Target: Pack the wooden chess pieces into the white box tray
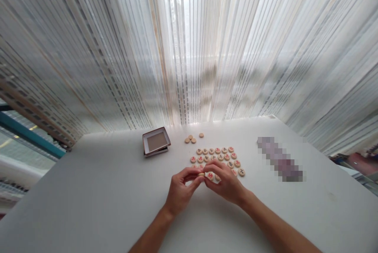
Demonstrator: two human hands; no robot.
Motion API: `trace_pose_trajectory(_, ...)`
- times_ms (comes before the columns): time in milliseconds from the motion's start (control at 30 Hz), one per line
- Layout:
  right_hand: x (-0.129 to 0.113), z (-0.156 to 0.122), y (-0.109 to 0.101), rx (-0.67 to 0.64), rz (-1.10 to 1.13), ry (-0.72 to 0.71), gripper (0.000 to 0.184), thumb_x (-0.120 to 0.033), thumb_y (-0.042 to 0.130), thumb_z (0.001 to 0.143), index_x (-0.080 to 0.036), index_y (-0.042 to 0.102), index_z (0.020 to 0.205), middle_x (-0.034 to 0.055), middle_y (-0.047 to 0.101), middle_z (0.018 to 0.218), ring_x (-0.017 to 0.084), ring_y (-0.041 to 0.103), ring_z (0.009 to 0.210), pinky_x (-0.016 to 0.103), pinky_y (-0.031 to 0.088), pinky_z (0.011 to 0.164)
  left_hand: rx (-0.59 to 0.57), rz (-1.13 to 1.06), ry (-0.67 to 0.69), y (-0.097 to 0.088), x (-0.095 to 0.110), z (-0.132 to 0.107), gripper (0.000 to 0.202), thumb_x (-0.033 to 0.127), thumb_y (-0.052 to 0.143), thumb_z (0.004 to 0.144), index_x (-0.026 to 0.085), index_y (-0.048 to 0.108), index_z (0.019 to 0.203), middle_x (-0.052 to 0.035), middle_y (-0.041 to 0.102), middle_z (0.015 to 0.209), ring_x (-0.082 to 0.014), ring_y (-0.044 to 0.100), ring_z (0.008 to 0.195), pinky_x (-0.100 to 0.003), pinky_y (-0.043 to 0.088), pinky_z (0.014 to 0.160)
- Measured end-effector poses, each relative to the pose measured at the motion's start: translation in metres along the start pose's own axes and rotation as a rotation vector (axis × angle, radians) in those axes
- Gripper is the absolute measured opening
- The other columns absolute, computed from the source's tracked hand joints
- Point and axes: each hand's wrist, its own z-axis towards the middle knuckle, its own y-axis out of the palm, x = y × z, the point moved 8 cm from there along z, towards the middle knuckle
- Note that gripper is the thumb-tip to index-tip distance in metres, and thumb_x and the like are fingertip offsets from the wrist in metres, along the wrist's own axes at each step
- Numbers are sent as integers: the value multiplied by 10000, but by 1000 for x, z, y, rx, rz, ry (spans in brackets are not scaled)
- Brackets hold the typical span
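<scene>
My left hand [181,188] pinches a round wooden xiangqi piece [201,174] between thumb and fingers, at the near left end of a block of pieces. My right hand [226,180] arches over the block's front row. Its thumb and fingers curve round another xiangqi piece with a red character [210,176], close beside the pinched one, and its fingertips meet those of my left hand. Farther back, pieces with red or black characters, such as a black-marked piece [241,172], lie face up in rows. My right hand hides part of the front rows.
Behind the rows lie several blank-looking pieces [193,141] in a loose group. An open shallow box [144,148] stands at the back left of the white table [118,202]. A pixelated item [280,160] lies on the right. A pale curtain [189,48] hangs along the far edge.
</scene>
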Motion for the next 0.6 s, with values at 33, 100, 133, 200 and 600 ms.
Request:
trace_pose_trajectory(33, 0, 0, 1, 2, 5, 3, 169, -158, 647, 882, -253, 633, 1020, 44, 648, 944, 188, 646, 845, 313, 548, 737, 11, 18, 7, -1, 1, 0, 206, 345, 757, 835, 202, 737, 981, -59, 771, 1009, -230, 745, 920, -342, 626, 865)
trace_pose_trajectory(100, 0, 0, 2, 3, 12, 13, 145, -164, 639, 892, -252, 630, 1007, 44, 645, 922, 188, 643, 824, 314, 545, 723, 28, 58, 17, -3, 4, 0, 198, 354, 746, 844, 204, 742, 973, -50, 776, 966, -223, 750, 873, -332, 633, 827)
trace_pose_trajectory(133, 0, 0, 4, -1, 15, 21, 136, -166, 636, 897, -250, 628, 1004, 44, 644, 916, 188, 643, 819, 315, 543, 721, 34, 73, 19, -4, 5, 0, 194, 357, 739, 850, 204, 742, 969, -47, 777, 950, -220, 751, 858, -330, 634, 816)
trace_pose_trajectory(200, 0, 0, 6, -8, 20, 37, 129, -171, 633, 905, -247, 627, 1009, 44, 647, 911, 188, 644, 820, 316, 543, 725, 42, 79, 19, -5, 6, 1, 192, 360, 724, 864, 204, 731, 975, -45, 775, 935, -218, 752, 852, -328, 634, 809)
trace_pose_trajectory(600, 3, -2, 3, 26, -4, 27, 301, -173, 675, 891, -247, 619, 1177, 45, 664, 951, 178, 668, 831, 303, 569, 743, 13, -26, -29, 2, 7, -1, 227, 344, 636, 940, 163, 637, 1077, -82, 766, 964, -203, 741, 835, -324, 614, 769)
